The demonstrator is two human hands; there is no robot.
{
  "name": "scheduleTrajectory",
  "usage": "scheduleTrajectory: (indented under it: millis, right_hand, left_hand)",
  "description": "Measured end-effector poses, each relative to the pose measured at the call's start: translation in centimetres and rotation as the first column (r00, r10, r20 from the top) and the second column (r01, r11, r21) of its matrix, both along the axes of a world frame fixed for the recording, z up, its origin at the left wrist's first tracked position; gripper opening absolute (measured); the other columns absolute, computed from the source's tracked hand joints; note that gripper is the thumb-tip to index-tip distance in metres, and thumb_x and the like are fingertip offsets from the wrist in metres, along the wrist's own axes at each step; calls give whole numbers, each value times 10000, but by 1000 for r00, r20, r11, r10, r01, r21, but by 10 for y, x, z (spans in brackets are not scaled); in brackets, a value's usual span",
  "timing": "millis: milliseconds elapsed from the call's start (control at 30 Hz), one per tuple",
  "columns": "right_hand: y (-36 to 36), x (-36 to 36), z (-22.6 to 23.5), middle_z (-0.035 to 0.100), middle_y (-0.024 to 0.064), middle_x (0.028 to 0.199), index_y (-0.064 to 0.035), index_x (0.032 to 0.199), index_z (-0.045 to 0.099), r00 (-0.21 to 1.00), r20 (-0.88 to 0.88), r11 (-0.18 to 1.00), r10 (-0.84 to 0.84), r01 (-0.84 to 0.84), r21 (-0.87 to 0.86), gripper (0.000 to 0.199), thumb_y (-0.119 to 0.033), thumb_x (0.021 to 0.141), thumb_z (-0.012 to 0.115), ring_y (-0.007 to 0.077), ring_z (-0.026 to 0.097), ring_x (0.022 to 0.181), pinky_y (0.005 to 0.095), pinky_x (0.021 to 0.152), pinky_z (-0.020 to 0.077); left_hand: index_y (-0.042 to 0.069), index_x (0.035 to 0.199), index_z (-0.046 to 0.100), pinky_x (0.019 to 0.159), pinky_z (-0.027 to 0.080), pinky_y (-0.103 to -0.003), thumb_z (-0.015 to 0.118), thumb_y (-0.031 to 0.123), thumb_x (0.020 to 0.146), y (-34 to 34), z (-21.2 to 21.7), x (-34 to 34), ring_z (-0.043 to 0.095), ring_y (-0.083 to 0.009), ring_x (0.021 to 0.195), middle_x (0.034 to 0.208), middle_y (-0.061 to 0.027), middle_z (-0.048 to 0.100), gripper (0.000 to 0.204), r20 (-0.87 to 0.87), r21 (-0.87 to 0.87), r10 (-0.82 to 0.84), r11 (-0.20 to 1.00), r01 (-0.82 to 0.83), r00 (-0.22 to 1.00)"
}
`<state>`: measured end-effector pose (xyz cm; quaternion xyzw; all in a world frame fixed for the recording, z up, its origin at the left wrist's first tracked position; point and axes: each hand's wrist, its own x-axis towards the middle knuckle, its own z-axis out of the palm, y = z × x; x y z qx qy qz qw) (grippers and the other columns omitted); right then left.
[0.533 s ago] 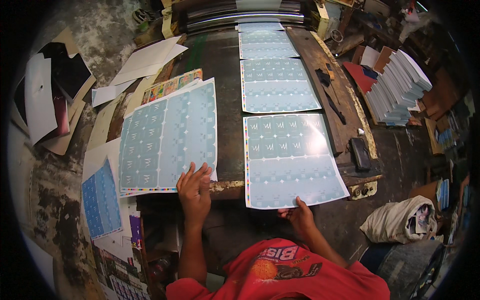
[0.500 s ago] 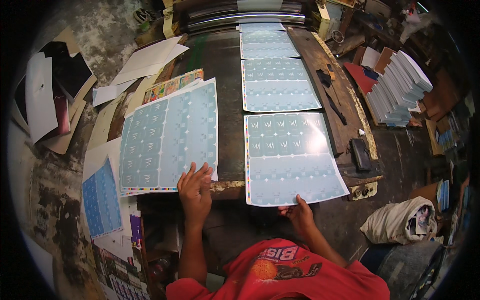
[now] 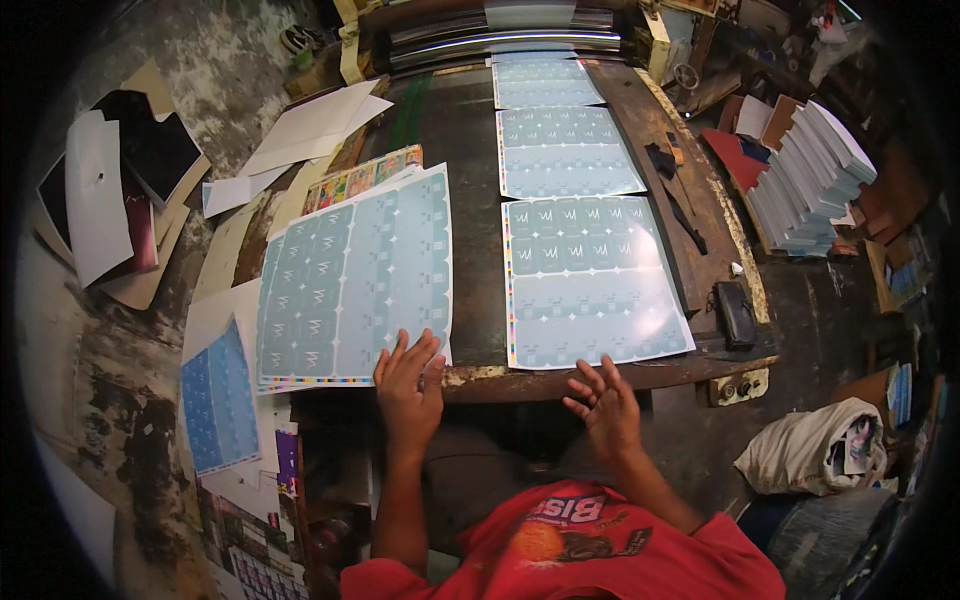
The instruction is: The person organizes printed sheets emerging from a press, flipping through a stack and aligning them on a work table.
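My left hand (image 3: 410, 385) is open, its fingers spread over the near right corner of a stack of pale blue-green printed sheets (image 3: 345, 280). Whether the fingertips press on the stack, I cannot tell. My right hand (image 3: 608, 410) is also open and holds nothing, palm up and fingers spread, just off the front edge of the nearest printed sheet (image 3: 590, 285). That sheet lies flat on the dark table, glossy, with a colour strip down its left side. Behind it a second sheet (image 3: 570, 155) and a third sheet (image 3: 545, 82) form a row.
Metal rollers (image 3: 500, 42) cross the table's far end. A black case (image 3: 735, 315) and a dark strap (image 3: 685, 210) lie along the right side. A blue sheet (image 3: 220, 405) rests at left. Stacked booklets (image 3: 810, 180) and a stuffed white sack (image 3: 800, 450) stand at right.
My right hand has let go of the nearest sheet and its fingers have spread. That sheet has moved away from me, back onto the table. My left hand stays by the stack's corner.
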<state>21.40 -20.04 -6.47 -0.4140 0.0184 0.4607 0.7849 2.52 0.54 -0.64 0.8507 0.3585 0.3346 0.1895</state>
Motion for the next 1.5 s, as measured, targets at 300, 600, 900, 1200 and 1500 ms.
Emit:
scheduleTrajectory:
  millis: [300, 600, 900, 1200, 1500]
  right_hand:
    - [-40, -36, 227, 442, 328, 1412, 31, 1441, 398, 749, 651, 295, 125, -654, 696, 874, -627, 882, 539, 538, 396, 1302, 651, 1066, 319]
    - [-32, -17, 236, 509, 275, 1369, 38, 1410, 447, 688, 702, 252, 183, -723, 643, 794, -567, 908, 555, 402, 493, 1236, 522, 1035, 389]
    - [-13, 25, 135, 577, 222, 1326, 45, 1380, 497, 710, 586, 711, 391, -637, 298, 714, -508, 933, 572, 266, 591, 1171, 394, 1003, 460]
    - [13, 30, 6, 652, 94, 831, -16, 1145, 536, 946, 10, 943, 324, -324, 78, 338, -270, 941, 625, 191, 625, 592, 365, 653, 567]
    - [-44, -13, -60, 698, 186, 904, 8, 1197, 534, 952, -54, 937, 300, -305, -168, 414, -359, 1007, 508, 195, 648, 732, 356, 743, 542]
  left_hand:
    - [119, 1208, 669, 1147, 223, -485, 612, 237, 963, -6, 2, 6, 459, -289, 1366, 1322, -59, 630, 278, -55, 15, -24, 1000, 25, 998]
    - [222, 1339, 609, 1045, -16, -780, 530, 299, 1004, -30, 3, 11, 283, -402, 1451, 1467, -33, 506, 353, -283, -29, 195, 977, -211, 939]
    - [248, 1225, 689, 1073, 7, -752, 573, 286, 981, -31, 29, 3, 362, -388, 1414, 1376, -12, 590, 273, -144, -181, -29, 983, 2, 989]
    - [298, 1185, 705, 1131, 88, -687, 654, 328, 918, -50, 51, 5, 325, -349, 1441, 1421, -11, 548, 273, -298, -195, -585, 811, 552, 754]
    - [48, 1519, 296, 1175, 192, -535, 724, 676, 705, 53, 59, 11, 191, -406, 1477, 1588, -214, 238, 1114, -251, 19, -272, 958, 285, 929]
